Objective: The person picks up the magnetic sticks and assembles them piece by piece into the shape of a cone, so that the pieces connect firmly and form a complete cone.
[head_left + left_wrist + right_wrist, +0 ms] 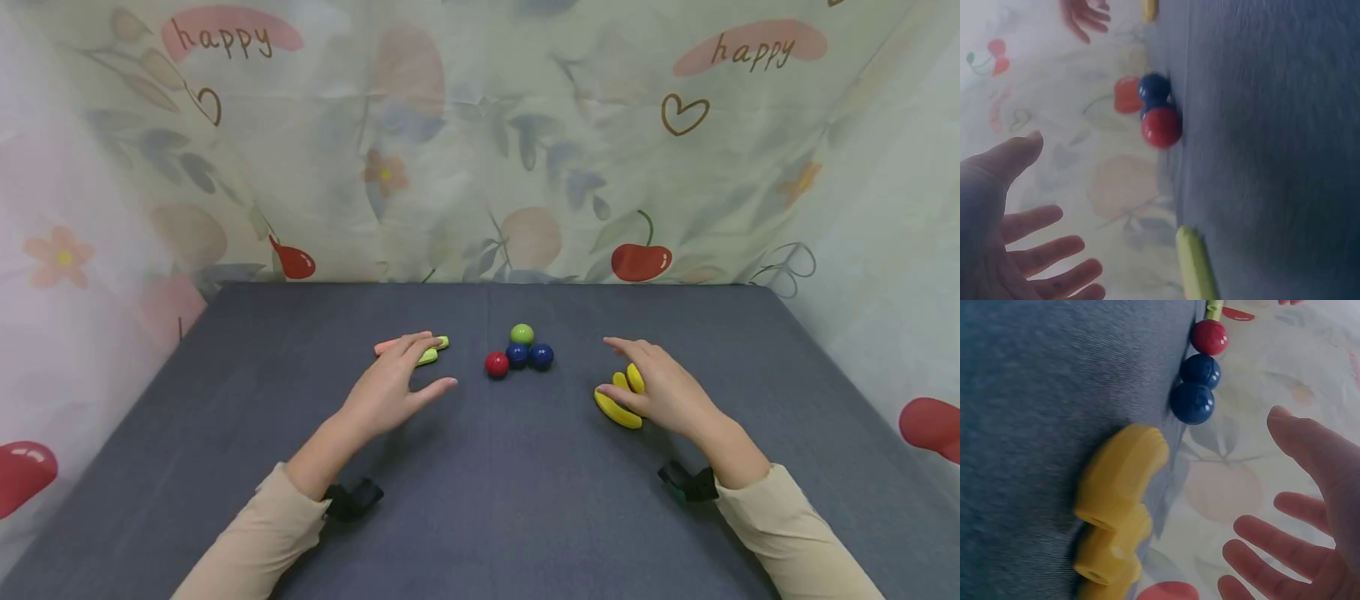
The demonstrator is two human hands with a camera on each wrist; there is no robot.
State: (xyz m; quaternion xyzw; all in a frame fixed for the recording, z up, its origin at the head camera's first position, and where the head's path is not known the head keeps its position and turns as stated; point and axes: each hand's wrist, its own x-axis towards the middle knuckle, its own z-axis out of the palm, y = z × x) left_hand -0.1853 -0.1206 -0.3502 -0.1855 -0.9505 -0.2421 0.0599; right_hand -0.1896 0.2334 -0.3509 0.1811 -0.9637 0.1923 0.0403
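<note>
My left hand (386,392) hovers over the left of the table with its fingers relaxed and thumb held apart. Partly hidden under it lie a pink stick (385,347) and yellow-green sticks (427,357), one of which (1195,265) shows its angular side in the left wrist view. On the right, my other hand (663,387) is above several yellow toy bananas (618,410), fingers extended and holding nothing. The bananas (1124,475) lie side by side, their blunt ends showing in the right wrist view.
Between the hands sit a red ball (497,364), two blue balls (542,357) and a green ball (522,334), grouped closely. The dark grey table (480,517) ends at a patterned curtain (465,167) behind, with more fabric at both sides. Each wrist wears a black strap (354,500).
</note>
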